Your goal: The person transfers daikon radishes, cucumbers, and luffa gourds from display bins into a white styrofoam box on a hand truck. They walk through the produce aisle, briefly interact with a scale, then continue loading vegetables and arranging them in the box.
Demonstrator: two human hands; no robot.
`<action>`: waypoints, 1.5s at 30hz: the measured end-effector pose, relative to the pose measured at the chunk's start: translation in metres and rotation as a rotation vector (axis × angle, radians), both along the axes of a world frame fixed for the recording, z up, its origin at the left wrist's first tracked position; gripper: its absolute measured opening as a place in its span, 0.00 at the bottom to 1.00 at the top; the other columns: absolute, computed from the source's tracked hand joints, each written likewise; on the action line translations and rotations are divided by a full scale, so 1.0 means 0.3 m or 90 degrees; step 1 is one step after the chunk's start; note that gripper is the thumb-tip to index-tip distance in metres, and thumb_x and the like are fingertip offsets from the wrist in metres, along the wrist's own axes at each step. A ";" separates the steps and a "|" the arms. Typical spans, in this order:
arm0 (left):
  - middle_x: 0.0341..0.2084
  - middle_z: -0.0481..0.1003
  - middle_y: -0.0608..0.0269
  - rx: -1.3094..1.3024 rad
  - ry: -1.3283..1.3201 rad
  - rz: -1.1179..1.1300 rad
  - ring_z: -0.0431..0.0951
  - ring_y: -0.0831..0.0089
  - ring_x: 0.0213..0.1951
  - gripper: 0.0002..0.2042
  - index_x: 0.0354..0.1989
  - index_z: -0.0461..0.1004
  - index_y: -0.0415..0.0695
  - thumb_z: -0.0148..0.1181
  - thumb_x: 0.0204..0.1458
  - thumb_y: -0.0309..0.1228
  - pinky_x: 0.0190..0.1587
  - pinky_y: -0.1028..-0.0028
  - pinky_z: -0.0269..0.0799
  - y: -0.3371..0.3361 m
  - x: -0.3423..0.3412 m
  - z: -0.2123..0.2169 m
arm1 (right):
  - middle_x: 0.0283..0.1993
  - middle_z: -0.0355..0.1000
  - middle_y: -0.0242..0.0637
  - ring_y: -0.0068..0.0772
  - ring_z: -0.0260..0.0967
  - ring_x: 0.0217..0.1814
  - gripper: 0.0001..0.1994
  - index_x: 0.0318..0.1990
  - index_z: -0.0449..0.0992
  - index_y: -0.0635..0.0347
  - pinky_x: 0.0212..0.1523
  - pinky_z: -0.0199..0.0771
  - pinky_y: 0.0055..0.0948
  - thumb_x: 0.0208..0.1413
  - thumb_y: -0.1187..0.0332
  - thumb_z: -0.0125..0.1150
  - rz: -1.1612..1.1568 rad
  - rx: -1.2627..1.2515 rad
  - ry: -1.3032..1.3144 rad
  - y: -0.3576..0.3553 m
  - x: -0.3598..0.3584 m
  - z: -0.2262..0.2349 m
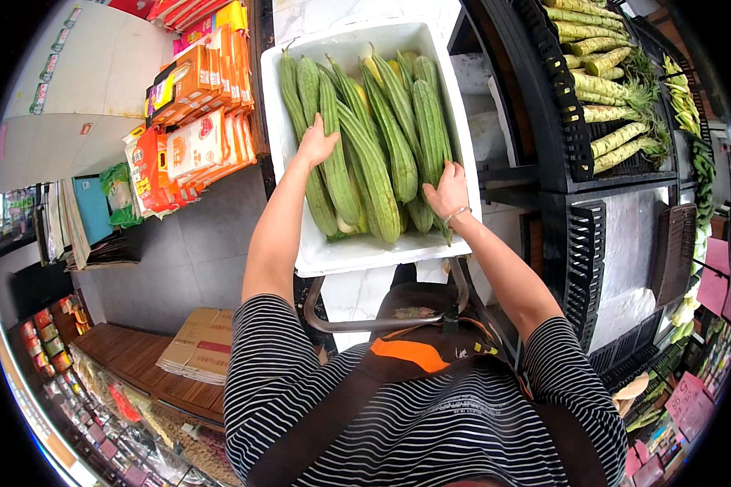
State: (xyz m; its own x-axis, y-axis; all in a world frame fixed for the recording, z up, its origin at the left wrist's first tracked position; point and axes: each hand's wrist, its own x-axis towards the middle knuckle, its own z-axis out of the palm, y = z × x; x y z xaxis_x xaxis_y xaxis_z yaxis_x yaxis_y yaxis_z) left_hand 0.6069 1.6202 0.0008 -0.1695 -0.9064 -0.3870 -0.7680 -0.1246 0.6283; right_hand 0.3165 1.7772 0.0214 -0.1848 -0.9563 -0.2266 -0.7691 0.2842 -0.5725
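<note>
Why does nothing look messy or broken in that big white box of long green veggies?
Nothing stands out. The long green gourds lie side by side in the white foam box, none spilled over its rim. The left hand and right hand rest on them.

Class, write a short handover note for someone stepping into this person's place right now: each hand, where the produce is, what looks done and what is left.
Left hand: open, resting flat on a long green gourd in the white foam box.
Right hand: fingers curled over gourds at the box's right side.
The box sits on a cart with a metal handle, beside a black produce shelf.
Done: nothing visibly taken out; the box is full.
Left: no gourd is lifted yet.
</note>
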 end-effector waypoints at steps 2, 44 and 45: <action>0.56 0.60 0.34 -0.040 -0.106 0.003 0.61 0.43 0.58 0.41 0.66 0.40 0.33 0.56 0.50 0.41 0.59 0.60 0.58 0.000 -0.009 0.009 | 0.60 0.50 0.65 0.67 0.53 0.59 0.38 0.61 0.51 0.68 0.59 0.58 0.48 0.43 0.65 0.62 -0.001 -0.004 -0.004 0.003 -0.005 -0.018; 0.49 0.63 0.49 -0.232 0.104 0.263 0.63 0.54 0.53 0.16 0.47 0.70 0.41 0.58 0.49 0.27 0.55 0.63 0.58 0.729 -0.161 0.148 | 0.63 0.51 0.59 0.58 0.45 0.64 0.42 0.62 0.56 0.62 0.63 0.48 0.51 0.39 0.56 0.70 0.008 -0.007 0.140 -0.248 0.298 0.036; 0.49 0.63 0.48 -0.239 0.107 0.280 0.63 0.54 0.53 0.16 0.47 0.69 0.40 0.58 0.49 0.27 0.56 0.63 0.58 0.731 -0.141 0.128 | 0.63 0.50 0.60 0.59 0.45 0.64 0.41 0.61 0.57 0.63 0.63 0.48 0.51 0.40 0.56 0.69 0.032 -0.009 0.163 -0.238 0.310 0.039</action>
